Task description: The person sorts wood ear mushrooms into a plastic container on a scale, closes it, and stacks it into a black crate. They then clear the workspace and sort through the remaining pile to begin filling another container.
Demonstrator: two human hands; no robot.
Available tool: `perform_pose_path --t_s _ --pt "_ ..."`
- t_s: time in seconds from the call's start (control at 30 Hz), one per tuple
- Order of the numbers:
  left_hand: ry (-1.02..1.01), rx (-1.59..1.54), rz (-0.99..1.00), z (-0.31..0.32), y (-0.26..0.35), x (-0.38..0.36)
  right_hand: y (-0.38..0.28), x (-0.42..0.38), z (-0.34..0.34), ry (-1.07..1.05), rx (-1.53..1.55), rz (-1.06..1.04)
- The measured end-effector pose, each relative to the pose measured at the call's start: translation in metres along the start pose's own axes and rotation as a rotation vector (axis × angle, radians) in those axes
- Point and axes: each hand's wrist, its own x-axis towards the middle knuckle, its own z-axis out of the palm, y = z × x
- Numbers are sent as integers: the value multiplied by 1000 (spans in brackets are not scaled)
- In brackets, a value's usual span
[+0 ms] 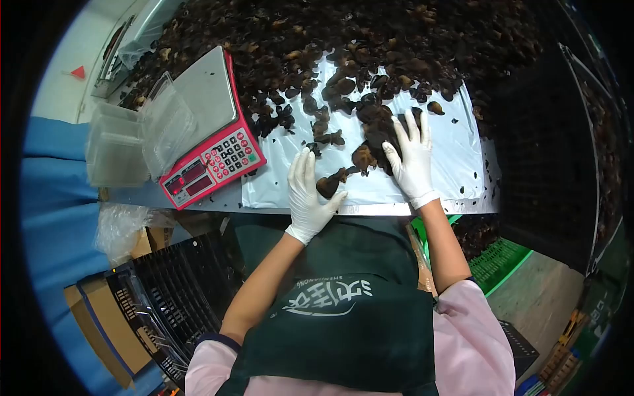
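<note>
White gloves cover both hands. My left hand (309,198) rests near the front edge of the white plastic sheet (271,170), fingers pointing forward and the thumb apart, beside a dark brown fungus piece (327,187). Over to the right, my right hand (413,157) lies with spread fingers against a clump of dark fungus pieces (378,132), its fingertips on the clump's right side. Smaller pieces are scattered on the sheet between and beyond the hands. A large heap of the same pieces (317,33) covers the back of the table.
A red scale (228,158) with a grey plate stands at the left, clear plastic containers (119,148) beside it. A black crate (541,145) rises at the right. Below the table are a green crate (505,264), black crates (185,280) and cardboard (109,330).
</note>
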Motion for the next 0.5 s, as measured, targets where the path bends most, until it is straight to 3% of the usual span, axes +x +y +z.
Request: perform_pose_path --t_s 0.27,0.37,0.5 --pt "22 -7 -6 0 2 0 -1 14 0 -96 -44 -86" --pt "10 5 -21 1 1 0 -7 11 -10 -22 -42 -53" --pt "4 6 -20 0 2 1 -33 -4 -31 67 -10 -182"
